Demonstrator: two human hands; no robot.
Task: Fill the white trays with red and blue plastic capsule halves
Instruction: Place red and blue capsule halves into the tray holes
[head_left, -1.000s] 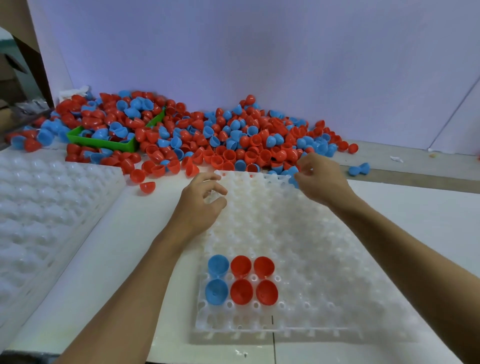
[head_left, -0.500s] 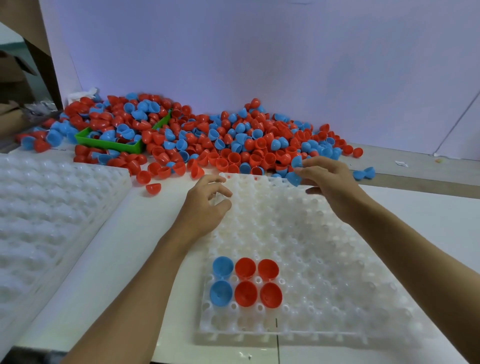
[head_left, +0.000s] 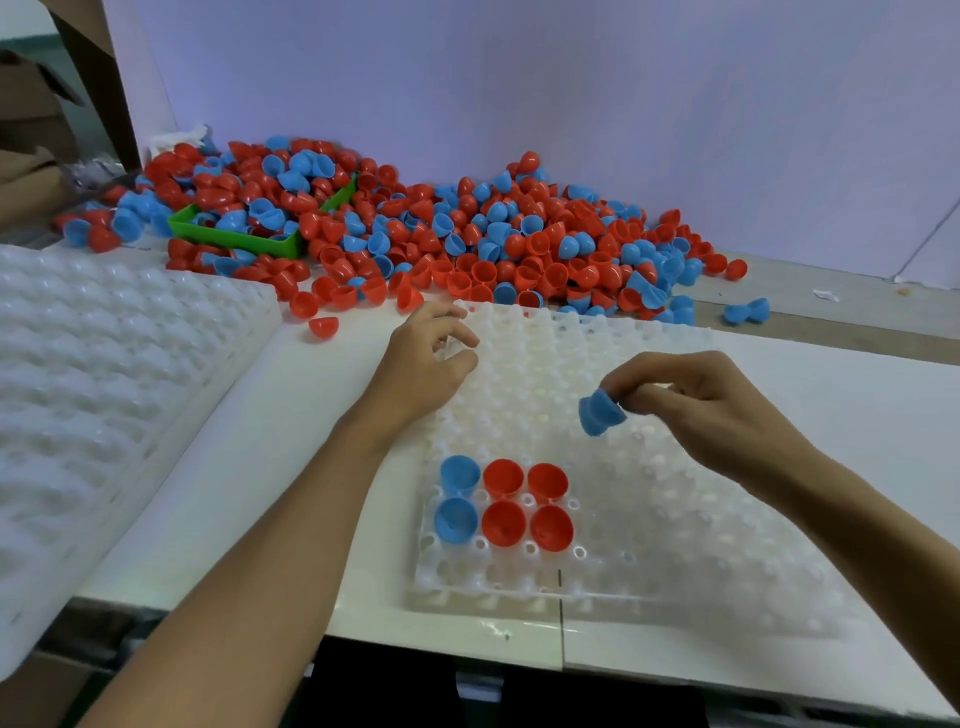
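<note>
A white dimpled tray (head_left: 649, 519) lies in front of me. Near its front left corner sit several capsule halves, two blue (head_left: 457, 501) on the left and red ones (head_left: 527, 504) beside them. My right hand (head_left: 696, 400) pinches a blue capsule half (head_left: 598, 413) above the tray's middle. My left hand (head_left: 423, 364) rests with curled fingers on the tray's far left corner and holds nothing that I can see. A big heap of red and blue halves (head_left: 467, 239) lies behind the tray against the wall.
A stack of white trays (head_left: 104, 395) fills the left side. A green bin (head_left: 239, 239) sits buried in the heap at the back left. Two blue halves (head_left: 748, 312) lie apart at the right. The table's front edge (head_left: 467, 644) runs just below the tray.
My right hand took a blue half from the heap's edge and carried it back toward me over the tray's middle. My left hand stayed on the tray's far left corner.
</note>
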